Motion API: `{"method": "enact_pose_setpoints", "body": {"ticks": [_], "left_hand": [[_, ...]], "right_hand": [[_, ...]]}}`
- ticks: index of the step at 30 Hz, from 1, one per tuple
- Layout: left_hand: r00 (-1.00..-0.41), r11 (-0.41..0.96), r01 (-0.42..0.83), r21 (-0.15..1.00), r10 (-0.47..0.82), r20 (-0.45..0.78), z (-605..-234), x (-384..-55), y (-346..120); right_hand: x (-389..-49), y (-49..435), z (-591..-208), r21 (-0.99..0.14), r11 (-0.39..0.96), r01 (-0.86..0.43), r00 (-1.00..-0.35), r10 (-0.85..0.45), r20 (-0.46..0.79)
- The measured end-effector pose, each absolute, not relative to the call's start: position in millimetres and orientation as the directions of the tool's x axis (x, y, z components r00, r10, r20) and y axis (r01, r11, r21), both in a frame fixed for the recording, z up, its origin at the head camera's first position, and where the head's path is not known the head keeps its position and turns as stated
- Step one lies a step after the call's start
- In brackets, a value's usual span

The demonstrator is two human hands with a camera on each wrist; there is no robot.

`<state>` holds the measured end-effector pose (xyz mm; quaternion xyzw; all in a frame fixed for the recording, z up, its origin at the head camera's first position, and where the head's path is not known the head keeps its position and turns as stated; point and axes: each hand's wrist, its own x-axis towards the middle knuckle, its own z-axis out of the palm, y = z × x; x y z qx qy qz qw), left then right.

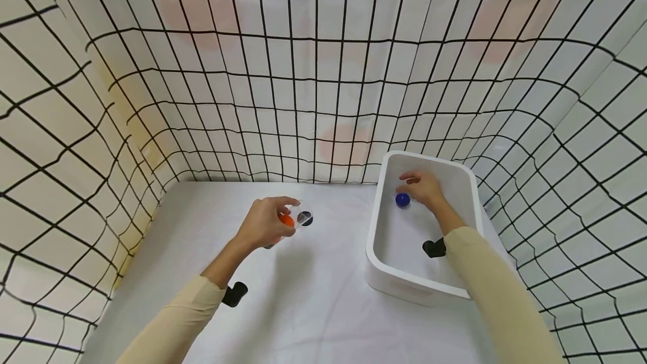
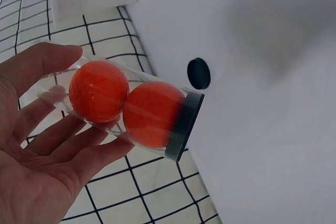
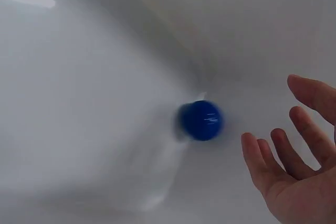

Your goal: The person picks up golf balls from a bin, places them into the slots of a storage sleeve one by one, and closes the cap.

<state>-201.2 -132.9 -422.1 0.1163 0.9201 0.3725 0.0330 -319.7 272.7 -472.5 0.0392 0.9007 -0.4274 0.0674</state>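
Spill and runaway risks on both sides

The left hand (image 1: 263, 222) grips a clear plastic tube (image 2: 126, 96) above the white counter (image 1: 328, 308), its fingers curled round two glossy orange balls (image 2: 152, 114) inside. A round black cap (image 2: 185, 128) closes one end; whether the hand-side end is covered cannot be told. If it is bare, tipping that end down could spill both balls. A loose black disc (image 2: 198, 73) lying below might get knocked away. The right hand (image 1: 424, 187), fingers relaxed and empty, hovers inside the white plastic bin (image 1: 394, 287); a careless brush could set the smooth blue ball (image 3: 203, 120) there rolling.
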Motion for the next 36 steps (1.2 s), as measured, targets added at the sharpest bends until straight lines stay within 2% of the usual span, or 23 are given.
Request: {"method": "enact_pose_setpoints", "body": {"ticks": [10, 26, 36], "left_hand": [[-0.972, 0.699, 0.186, 0.691, 0.232, 0.027, -427.7, -202.1, -134.8], [-0.976, 0.711, 0.17, 0.682, 0.217, 0.017, -427.0, -200.4, -144.8], [-0.979, 0.713, 0.152, 0.684, 0.203, 0.006, -426.7, -198.8, -148.2]], "right_hand": [[-321.0, 275.8, -503.5, -0.711, 0.669, 0.218, -0.964, 0.031, -0.266], [-329.3, 282.1, -522.5, -0.685, 0.677, 0.269, -0.949, 0.067, -0.307], [-330.3, 279.4, -523.5, -0.724, 0.617, 0.307, -0.938, 0.067, -0.341]]}}
